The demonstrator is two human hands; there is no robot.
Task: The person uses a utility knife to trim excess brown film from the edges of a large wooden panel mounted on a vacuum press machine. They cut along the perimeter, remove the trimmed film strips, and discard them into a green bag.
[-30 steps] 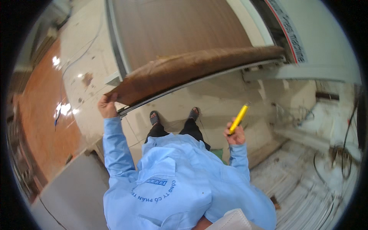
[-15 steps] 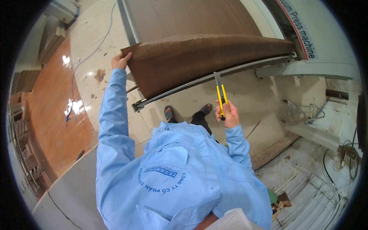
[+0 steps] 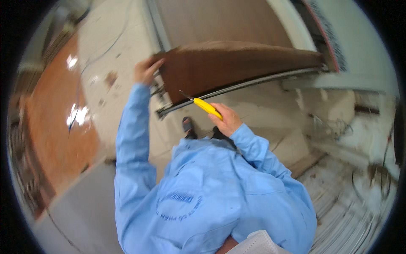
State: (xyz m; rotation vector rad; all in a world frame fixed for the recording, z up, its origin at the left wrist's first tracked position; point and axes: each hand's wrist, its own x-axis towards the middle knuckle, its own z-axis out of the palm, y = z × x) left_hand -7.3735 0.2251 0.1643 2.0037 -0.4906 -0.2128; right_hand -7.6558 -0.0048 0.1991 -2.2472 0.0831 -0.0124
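Note:
A dark brown sheet [image 3: 228, 65], apparently wood-patterned, hangs folded over the near edge of the machine bed. At its far-left corner my left hand [image 3: 146, 71] is closed on the sheet's edge, somewhat blurred by motion. My right hand [image 3: 228, 120] is wrapped round a yellow utility knife [image 3: 207, 108]. Its thin blade sticks out toward the upper left, just in front of the sheet's lower left part and, as far as I can tell, apart from it.
A metal rail [image 3: 237, 89] runs below the hanging sheet. To the right stands a pale machine housing [image 3: 359, 38]. A blue hose [image 3: 95, 59] lies on the tiled floor at left, beside an orange-brown floor patch [image 3: 59, 122]. A grey panel [image 3: 84, 203] is at lower left.
My right hand has moved left with the utility knife, turning the blade from pointing up to pointing up and left. The view has shifted slightly; my left hand stays at the sheet's corner.

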